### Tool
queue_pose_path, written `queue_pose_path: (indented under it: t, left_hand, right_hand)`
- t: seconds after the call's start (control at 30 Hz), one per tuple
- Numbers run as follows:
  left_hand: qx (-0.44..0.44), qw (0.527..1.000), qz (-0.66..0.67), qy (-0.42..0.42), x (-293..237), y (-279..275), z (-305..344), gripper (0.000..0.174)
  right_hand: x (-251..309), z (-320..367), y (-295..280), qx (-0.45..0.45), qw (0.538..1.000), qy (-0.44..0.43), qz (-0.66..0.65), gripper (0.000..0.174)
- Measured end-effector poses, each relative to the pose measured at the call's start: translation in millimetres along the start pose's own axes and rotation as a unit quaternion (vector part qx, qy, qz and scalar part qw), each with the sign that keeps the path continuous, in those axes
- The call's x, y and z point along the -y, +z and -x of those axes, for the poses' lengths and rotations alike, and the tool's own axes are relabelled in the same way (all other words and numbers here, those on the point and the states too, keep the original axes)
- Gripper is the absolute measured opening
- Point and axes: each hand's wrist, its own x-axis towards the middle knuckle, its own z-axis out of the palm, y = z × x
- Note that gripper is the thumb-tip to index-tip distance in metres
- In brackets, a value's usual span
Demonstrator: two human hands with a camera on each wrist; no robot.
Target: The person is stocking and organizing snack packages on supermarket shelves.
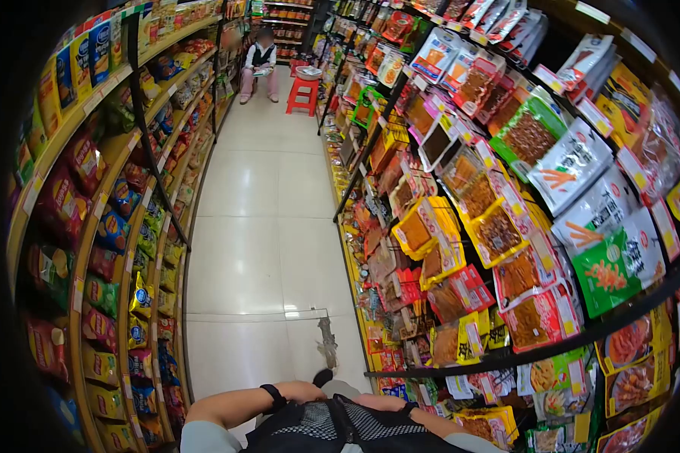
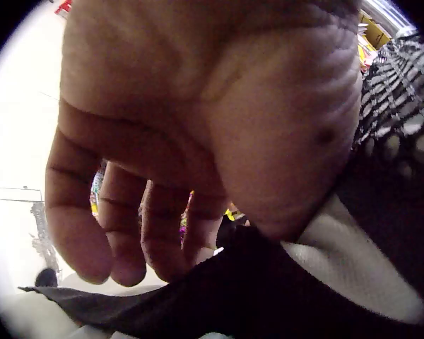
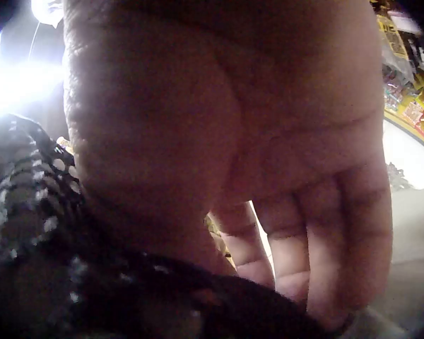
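In the head view my left hand (image 1: 301,391) and my right hand (image 1: 379,402) are at the bottom, close to the front of a black mesh garment (image 1: 317,421). The left wrist view shows the palm of my left hand (image 2: 191,120), its fingers loosely bent and spread a little, nothing held. Dark cloth (image 2: 219,296) hides the thumb. In the right wrist view my right hand (image 3: 247,141) hangs with relaxed fingers beside the mesh (image 3: 35,212); the fingertips are partly hidden by dark fabric, and no object shows in the palm.
A tiled aisle (image 1: 238,249) runs ahead between snack shelves (image 1: 91,249) on the left and hanging snack packets (image 1: 499,226) on the right. At the far end a person (image 1: 261,64) sits beside a red stool (image 1: 302,96) with a bowl (image 1: 308,73) on it.
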Motion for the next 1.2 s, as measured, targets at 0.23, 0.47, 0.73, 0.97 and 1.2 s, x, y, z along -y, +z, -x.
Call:
queue_pose_path:
  t: [0.23,0.47,0.73,0.97,1.2]
  left_hand:
    - [-0.054,0.981,0.153,-0.110,-31.9,-96.8,67.3,0.037]
    - [-0.159,0.976,0.057,-0.135,21.2,-203.6,88.4,0.037]
    - [-0.158,0.970,0.098,-0.159,78.9,-287.0,96.3,0.044]
    - [-0.163,0.977,0.107,-0.085,99.0,-372.8,58.1,0.040]
    - [-0.078,0.996,0.040,-0.036,194.8,-477.6,0.3,0.031]
  right_hand:
    - [24.2,-81.6,-92.9,0.087,0.995,-0.037,-0.016,0.033]
    - [80.2,-138.7,-242.9,0.111,0.980,-0.093,0.137,0.031]
    - [59.6,-185.6,-350.6,0.143,0.985,-0.089,-0.032,0.029]
    - [75.0,-172.5,-428.2,0.088,0.985,-0.150,0.013,0.031]
    - [66.2,-187.5,-508.1,0.019,0.992,-0.123,-0.005,0.038]
